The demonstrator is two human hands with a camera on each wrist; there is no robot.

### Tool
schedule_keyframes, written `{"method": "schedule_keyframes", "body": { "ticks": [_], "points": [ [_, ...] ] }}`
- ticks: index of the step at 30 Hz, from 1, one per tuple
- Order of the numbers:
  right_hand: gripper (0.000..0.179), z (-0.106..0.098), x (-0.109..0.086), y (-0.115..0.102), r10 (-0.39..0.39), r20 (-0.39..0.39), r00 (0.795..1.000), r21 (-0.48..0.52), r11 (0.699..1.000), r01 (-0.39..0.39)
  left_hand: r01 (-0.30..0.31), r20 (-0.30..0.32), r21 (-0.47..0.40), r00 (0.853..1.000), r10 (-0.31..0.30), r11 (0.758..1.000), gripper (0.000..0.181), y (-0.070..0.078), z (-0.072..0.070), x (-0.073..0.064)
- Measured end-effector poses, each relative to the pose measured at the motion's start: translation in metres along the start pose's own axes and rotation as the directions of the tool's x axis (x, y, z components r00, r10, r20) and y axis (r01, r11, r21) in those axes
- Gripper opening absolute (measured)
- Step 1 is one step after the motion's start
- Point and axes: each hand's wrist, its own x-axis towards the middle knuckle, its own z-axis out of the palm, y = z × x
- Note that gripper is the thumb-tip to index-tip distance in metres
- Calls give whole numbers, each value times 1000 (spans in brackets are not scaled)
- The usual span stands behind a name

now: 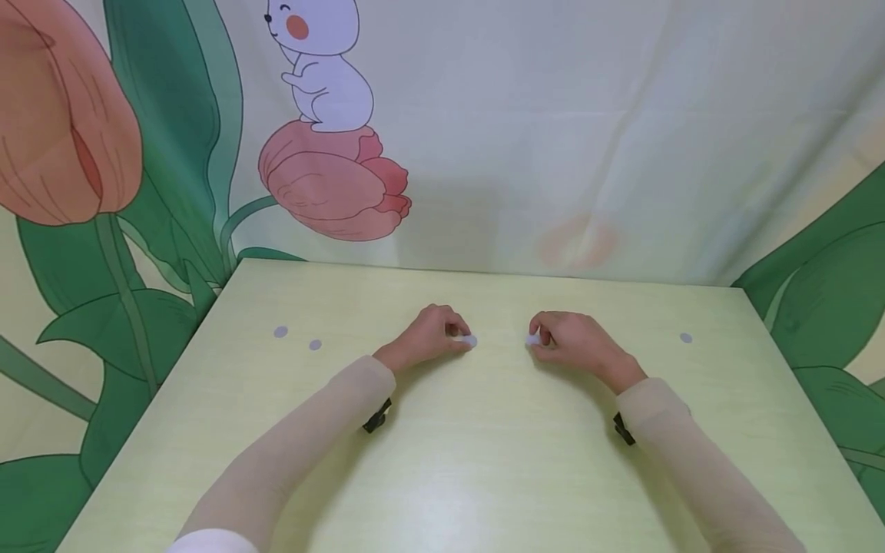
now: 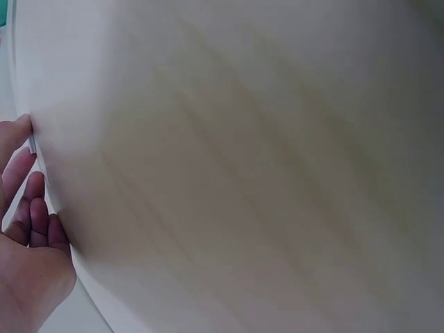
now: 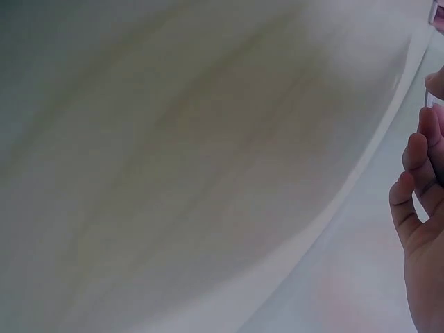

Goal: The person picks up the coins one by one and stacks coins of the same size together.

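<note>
Near the middle of the far half of the table, my left hand (image 1: 429,336) pinches a small pale round disc (image 1: 471,340) between thumb and fingertips. Across a short gap to the right, my right hand (image 1: 577,339) pinches another pale disc (image 1: 532,339); the two discs stay apart. In the left wrist view the left hand (image 2: 35,263) shows at the left edge, with only a thin rim of its disc visible. The right wrist view has the right hand (image 3: 427,257) at its right edge, its disc mostly out of frame.
Two pale discs (image 1: 280,332) (image 1: 315,345) lie flat on the light table (image 1: 442,461) left of the left hand. One more disc (image 1: 686,338) lies to the right of the right hand. A printed curtain (image 1: 484,115) hangs behind the table's far edge.
</note>
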Motion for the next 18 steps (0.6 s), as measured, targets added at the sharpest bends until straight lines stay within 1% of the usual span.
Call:
{"method": "schedule_keyframes", "body": {
  "ticks": [4, 8, 12, 18],
  "points": [
    [17, -1, 4, -6, 1, 6, 1000, 5, 1000, -1, 2, 3, 5, 1000, -2, 1000, 18, 0, 0, 0],
    [16, 1, 7, -8, -33, -8, 999, -7, 999, 33, 6, 9, 2, 1000, -6, 1000, 18, 0, 0, 1],
    [16, 3, 10, -10, -51, -18, 999, -10, 999, 50, 13, 11, 3, 1000, -13, 1000, 19, 1, -1, 1],
    [18, 4, 15, -14, -43, -8, 999, 4, 999, 43, 4, 8, 19, 1000, -4, 1000, 18, 1, 0, 1]
  ]
}}
